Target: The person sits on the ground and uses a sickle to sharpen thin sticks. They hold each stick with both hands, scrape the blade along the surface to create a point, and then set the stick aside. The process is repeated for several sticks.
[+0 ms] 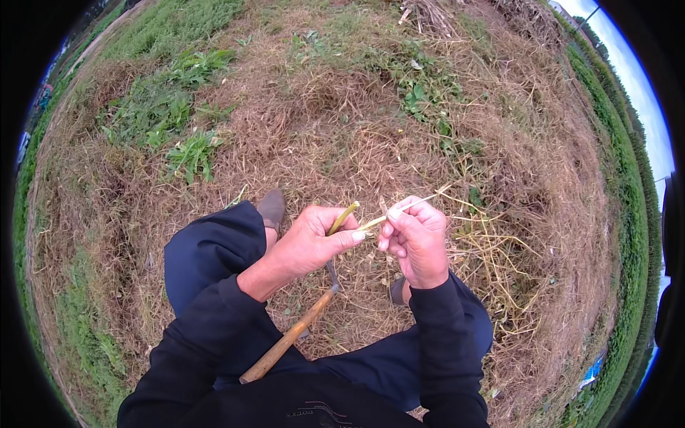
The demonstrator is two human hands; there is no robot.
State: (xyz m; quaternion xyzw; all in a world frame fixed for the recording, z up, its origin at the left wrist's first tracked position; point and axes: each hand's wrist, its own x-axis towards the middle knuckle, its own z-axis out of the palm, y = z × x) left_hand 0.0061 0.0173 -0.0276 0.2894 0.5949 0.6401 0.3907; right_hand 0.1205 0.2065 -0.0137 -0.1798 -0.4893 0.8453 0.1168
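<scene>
My left hand (pixel 316 235) grips a yellow-green plant stalk (pixel 342 218), its cut end sticking up past the thumb. From the left thumb a thin pale stem (pixel 374 221) runs to my right hand (pixel 417 235), which pinches it between thumb and fingers. Beyond the right fingers the stem continues into thin, branching dry strands. Whether stalk and stem are one piece is hidden by the left hand. Below the hands, a hand tool with a wooden handle (pixel 291 337) leans against my lap. Its metal neck (pixel 333 275) passes behind the left hand, and its working end cannot be seen.
Dry cut grass (pixel 342 144) covers the ground. A tangle of yellow dry stems (pixel 500 251) lies to the right. Leafy green weeds (pixel 192 152) grow at the left, with a dry stalk heap (pixel 431 18) farther ahead. My left shoe (pixel 272 208) stands near the left hand.
</scene>
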